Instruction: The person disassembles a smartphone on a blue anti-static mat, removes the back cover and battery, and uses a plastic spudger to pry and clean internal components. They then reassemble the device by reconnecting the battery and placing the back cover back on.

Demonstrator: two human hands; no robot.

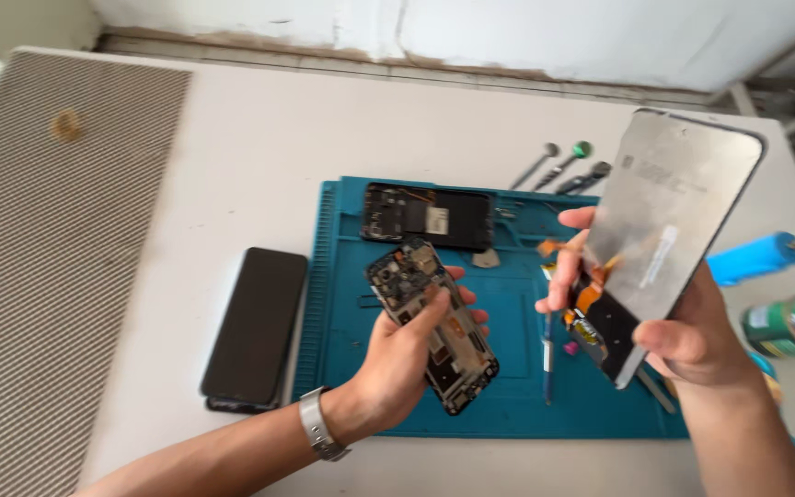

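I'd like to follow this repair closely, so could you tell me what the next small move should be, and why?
Probably bring the display panel in the right hand down towards the opened phone frame in the left hand. The panel is raised and tilted, its orange flex cable hanging loose near the frame, and the two parts are apart above the blue work mat.

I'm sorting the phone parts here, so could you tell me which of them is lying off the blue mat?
The closed black phone, lying directly on the white table left of the blue mat; the other opened phone body rests on the mat.
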